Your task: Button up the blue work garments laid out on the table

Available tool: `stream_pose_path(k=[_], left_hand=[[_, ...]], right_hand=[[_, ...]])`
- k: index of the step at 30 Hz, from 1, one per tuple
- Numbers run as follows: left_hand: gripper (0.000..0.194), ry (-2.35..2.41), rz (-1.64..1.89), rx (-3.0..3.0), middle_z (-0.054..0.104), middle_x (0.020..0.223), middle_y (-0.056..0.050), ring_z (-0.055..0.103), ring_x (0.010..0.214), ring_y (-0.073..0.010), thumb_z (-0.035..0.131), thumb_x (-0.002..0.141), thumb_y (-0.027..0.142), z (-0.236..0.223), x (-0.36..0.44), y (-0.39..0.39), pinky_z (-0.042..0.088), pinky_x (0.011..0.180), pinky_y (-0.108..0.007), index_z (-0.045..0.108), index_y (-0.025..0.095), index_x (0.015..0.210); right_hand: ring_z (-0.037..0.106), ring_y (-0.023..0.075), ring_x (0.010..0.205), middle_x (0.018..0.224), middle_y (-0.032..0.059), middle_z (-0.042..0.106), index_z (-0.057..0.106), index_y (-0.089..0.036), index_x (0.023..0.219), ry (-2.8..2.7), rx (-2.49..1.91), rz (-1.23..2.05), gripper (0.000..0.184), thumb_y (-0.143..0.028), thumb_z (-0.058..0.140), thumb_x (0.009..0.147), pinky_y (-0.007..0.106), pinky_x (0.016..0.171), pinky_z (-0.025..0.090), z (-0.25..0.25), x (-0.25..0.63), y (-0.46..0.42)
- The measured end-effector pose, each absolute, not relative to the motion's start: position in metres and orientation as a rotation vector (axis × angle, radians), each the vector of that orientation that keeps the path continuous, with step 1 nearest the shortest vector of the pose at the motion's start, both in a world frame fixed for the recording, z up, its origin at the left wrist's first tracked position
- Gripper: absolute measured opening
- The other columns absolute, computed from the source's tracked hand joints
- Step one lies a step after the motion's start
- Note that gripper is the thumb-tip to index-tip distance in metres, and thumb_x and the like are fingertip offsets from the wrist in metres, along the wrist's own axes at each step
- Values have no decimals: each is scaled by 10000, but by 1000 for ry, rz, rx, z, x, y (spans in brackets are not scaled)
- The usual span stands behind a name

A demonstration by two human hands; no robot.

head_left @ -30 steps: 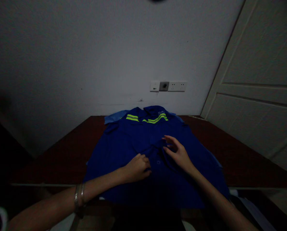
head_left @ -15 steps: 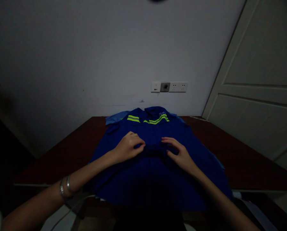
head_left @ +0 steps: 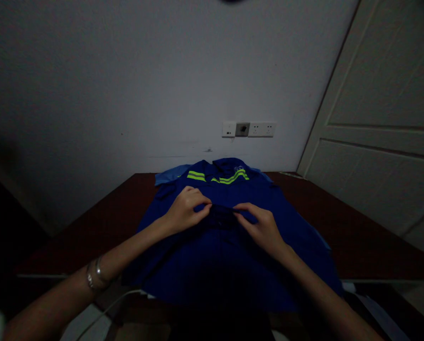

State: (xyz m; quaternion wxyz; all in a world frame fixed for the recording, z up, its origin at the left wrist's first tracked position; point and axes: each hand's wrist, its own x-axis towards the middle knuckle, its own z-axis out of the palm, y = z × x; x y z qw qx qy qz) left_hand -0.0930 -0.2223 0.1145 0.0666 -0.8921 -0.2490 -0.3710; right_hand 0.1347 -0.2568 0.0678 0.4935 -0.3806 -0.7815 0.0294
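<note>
A dark blue shirt (head_left: 283, 203) with yellow-green stripes across its chest lies spread out, collar toward the wall, its lower end hanging at the front table edge. My left hand (head_left: 188, 210) pinches a raised fold at the middle of the shirt between thumb and fingers. Across from it, my right hand (head_left: 261, 225) pinches the other end of that fold, leaving a short stretch of cloth between the hands. Lighter blue cloth (head_left: 171, 175) shows from under the shirt's shoulders and right side. Poor light hides the detail of the fold.
The dark red table (head_left: 105, 213) stands against a pale wall (head_left: 126, 85). Wall sockets (head_left: 261, 130) sit above its back edge. A panelled door (head_left: 371, 175) is at the right. A white cable (head_left: 115, 300) hangs below the table's front left.
My right hand has closed its fingers on the cloth, shifting slightly left. My left hand has risen a little, and the fold between them is pulled up straighter.
</note>
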Motion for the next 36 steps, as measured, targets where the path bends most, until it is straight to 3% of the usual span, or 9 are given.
stream_pose_path(k=[6,14,26,30,36], left_hand=[[138,-805,-1253,-2999,670,761,-42,596,777,-157,579,782,255,122,-93,-229,431,787,-327,674,165,736],[362,-1354,-1307,-3363,684,1004,-47,606,962,-203,708,660,322,105,-77,-229,439,890,-311,675,167,986],[184,-1505,-1545,-3249,715,861,-32,647,812,-187,666,679,217,88,-67,-219,493,785,-309,710,161,849],[200,-1577,-1680,-3081,712,876,-42,646,821,-192,665,677,227,85,-69,-211,494,791,-315,707,151,857],[232,-1682,-1885,-2936,710,859,-72,646,803,-200,659,677,254,78,-70,-201,506,753,-321,701,122,864]], right_hand=[[618,160,869,929,43,674,587,-203,953,-1999,-771,-116,160,-143,506,829,313,776,486,67,139,-255],[601,176,872,973,75,671,598,-185,948,-2124,-611,-386,177,-114,479,838,383,819,447,70,130,-258],[562,198,953,1042,84,628,602,-209,1033,-2143,-791,-355,267,-131,442,834,377,807,455,67,139,-265],[538,230,990,1040,112,605,601,-175,1019,-2122,-935,-413,273,-100,445,808,393,816,459,43,135,-279],[458,303,1119,1134,179,547,590,-132,1023,-2145,-1079,-530,244,-202,533,795,469,863,437,7,126,-284]])
